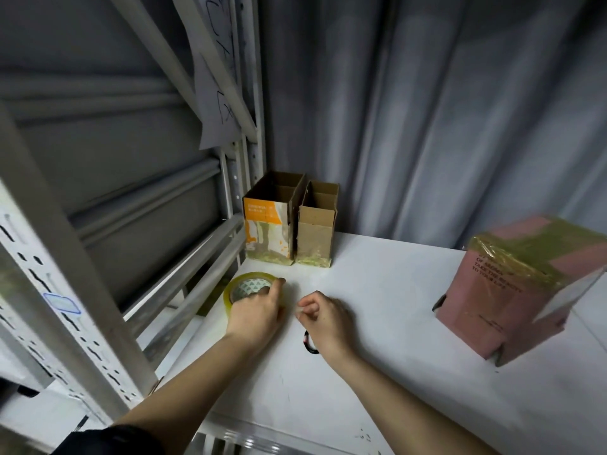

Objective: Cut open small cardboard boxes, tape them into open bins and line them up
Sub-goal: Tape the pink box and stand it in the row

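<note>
The tape roll (pixel 247 288) is gripped by the left hand (pixel 257 315) on the desk (pixel 377 372); just right, the tape end (pixel 299 311) is pinched by the right hand (pixel 323 318), two open bins (pixel 290 224) beyond the fingers, a pink box (pixel 512 300) far right

3 cardboard boxes are sitting on the white shelf (pixel 377 290) — 2 open bins side by side at the back, an orange-printed bin (pixel 267 231) and a plain brown bin (pixel 315 238), plus 1 pink box (pixel 512 303) wrapped in tape. 1 roll of clear tape (pixel 244 285) is lying there, and 1 small black ring-shaped item (pixel 308 344). 2 hands are showing — the left hand (pixel 256 315) and the right hand (pixel 325 318). 1 handwritten paper sheet (pixel 213 90) is hanging on the rack.
</note>
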